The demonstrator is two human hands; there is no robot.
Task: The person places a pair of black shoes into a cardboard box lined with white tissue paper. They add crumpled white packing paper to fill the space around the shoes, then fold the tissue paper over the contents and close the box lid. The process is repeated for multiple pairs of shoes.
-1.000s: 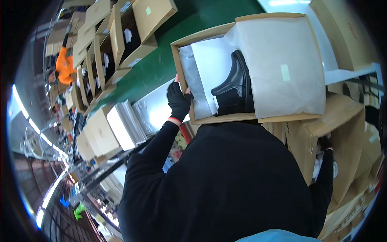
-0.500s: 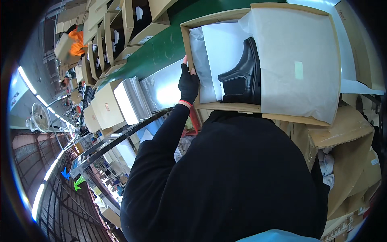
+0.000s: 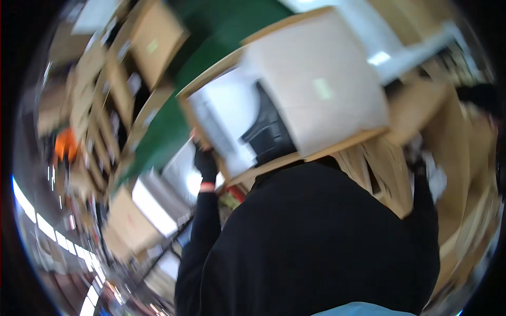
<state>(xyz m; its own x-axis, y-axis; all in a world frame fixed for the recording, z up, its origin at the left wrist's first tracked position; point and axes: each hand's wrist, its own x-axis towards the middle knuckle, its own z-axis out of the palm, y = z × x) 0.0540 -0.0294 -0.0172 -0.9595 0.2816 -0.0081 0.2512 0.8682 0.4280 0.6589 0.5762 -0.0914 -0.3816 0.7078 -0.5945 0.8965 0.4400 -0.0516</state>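
An open cardboard shoebox (image 3: 345,138) lies in front of me. Inside it, a black ankle boot (image 3: 270,134) rests on its side against white paper (image 3: 232,97). Pale tissue paper (image 3: 321,63) spreads over the box's right part and covers what is below. My left hand (image 3: 205,162), in a black glove with bare fingertips, grips the shoebox by its left edge. On the right, my right hand (image 3: 419,167) reaches into a large brown carton (image 3: 453,158), beside crumpled white wads (image 3: 436,179). Motion blur hides its fingers and anything in them.
Several open boxes (image 3: 105,100) stand along the far left of the green surface (image 3: 211,52). A stack of white sheets (image 3: 153,205) and a closed box (image 3: 129,224) sit left of my forearm. Someone in orange (image 3: 66,145) is far off.
The view has turned, so the shoebox appears tilted and farther left. My right arm has come into sight, its hand down in the carton. The left hand stays on the box edge.
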